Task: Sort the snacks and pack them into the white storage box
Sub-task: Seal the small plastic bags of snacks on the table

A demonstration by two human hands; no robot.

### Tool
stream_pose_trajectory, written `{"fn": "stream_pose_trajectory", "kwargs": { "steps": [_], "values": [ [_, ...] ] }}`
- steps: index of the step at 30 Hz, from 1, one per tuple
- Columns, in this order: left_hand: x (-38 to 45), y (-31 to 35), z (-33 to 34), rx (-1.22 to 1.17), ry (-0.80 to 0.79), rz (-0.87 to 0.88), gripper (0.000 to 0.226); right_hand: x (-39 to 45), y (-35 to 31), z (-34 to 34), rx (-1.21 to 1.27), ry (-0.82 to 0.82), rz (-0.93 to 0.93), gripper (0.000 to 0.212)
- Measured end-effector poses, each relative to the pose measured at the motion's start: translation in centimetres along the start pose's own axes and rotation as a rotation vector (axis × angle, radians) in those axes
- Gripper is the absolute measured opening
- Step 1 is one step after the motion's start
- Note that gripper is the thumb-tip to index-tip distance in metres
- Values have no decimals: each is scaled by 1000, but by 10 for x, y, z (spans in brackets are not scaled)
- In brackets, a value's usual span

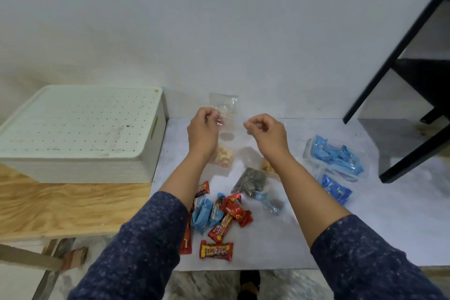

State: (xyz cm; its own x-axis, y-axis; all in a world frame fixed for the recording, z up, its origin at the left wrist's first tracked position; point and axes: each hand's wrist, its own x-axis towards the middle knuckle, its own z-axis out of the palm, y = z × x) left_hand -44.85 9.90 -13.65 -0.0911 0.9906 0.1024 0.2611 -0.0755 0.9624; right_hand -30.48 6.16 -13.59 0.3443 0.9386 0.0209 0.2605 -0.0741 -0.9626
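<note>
A white sheet (280, 234) is spread below a white wall (219, 19). The lidded box (80, 129) is set at left. A clear bag (225, 119) is pinched by the left hand (203, 126); the right hand (266, 129) is curled, empty. Two blue packs (337, 156) are seen at right.

A plain room in a home or makeshift workspace: bare white wall (219, 19), a white sheet (280, 238) spread as a work surface beside a raw plywood board (60, 207), stone-patterned floor (207, 285) below, a black stand (414, 80) leaning at right
</note>
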Motion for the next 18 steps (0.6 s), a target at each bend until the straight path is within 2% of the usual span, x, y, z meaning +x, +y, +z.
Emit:
{"fn": "stream_pose_trajectory", "kwargs": {
  "steps": [4, 6, 10, 14, 18],
  "values": [
    [15, 40, 7, -253, 125, -2, 20, 16, -33, -9, 352, -21, 36, 13],
    [25, 58, 8, -324, 151, 30, 19, 29, -50, -15, 408, -43, 12, 14],
    [42, 80, 9, -293, 182, 79, 15, 50, -82, -26, 437, -75, -70, 14],
    [49, 94, 7, -116, 225, 165, 11, 68, -105, -29, 340, -57, -189, 21],
    [57, 106, 4, -69, 243, 246, 22, 80, -116, -25, 263, -2, -268, 25]
  ]
}}
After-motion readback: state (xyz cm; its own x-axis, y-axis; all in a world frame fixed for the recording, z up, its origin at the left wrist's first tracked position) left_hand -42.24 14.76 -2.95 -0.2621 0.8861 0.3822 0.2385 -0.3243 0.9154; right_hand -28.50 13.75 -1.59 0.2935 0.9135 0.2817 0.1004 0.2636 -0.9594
